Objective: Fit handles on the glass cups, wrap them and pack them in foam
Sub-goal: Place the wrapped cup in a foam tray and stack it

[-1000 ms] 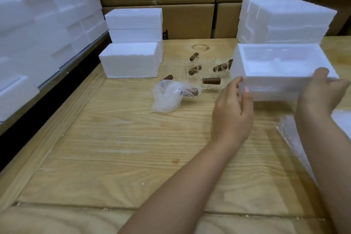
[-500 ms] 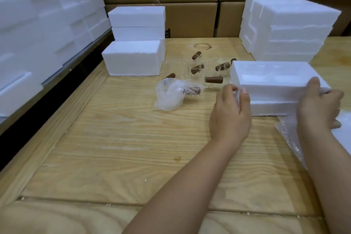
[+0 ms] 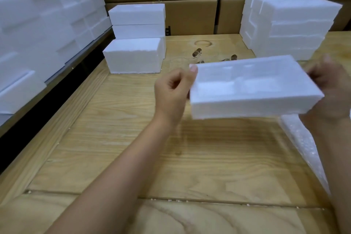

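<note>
Between the two hands, above the wooden table (image 3: pixel 117 138): white foam tray (image 3: pixel 250 89), lifted clear of the surface, tilted, recessed side up, blurred. Left hand (image 3: pixel 171 91) at the tray's left end, fingers (image 3: pixel 193 68) clamped on its upper corner. Right hand (image 3: pixel 330 89) at the tray's right end, fingers wrapped round that edge, likewise clamped on the foam. Beyond the fingers, partly hidden behind the tray: brown handles (image 3: pixel 197 52), with faint clear glass cups (image 3: pixel 178 62) beside them, hard to make out. Left of the left fingers, well apart: closed foam boxes (image 3: pixel 134 55), stacked. Behind the right fingers: taller pile of foam pieces (image 3: pixel 284 24). Below the right hand: bubble wrap sheet (image 3: pixel 302 148) flat on the table. At the back: cardboard cartons (image 3: pixel 190 15).
</note>
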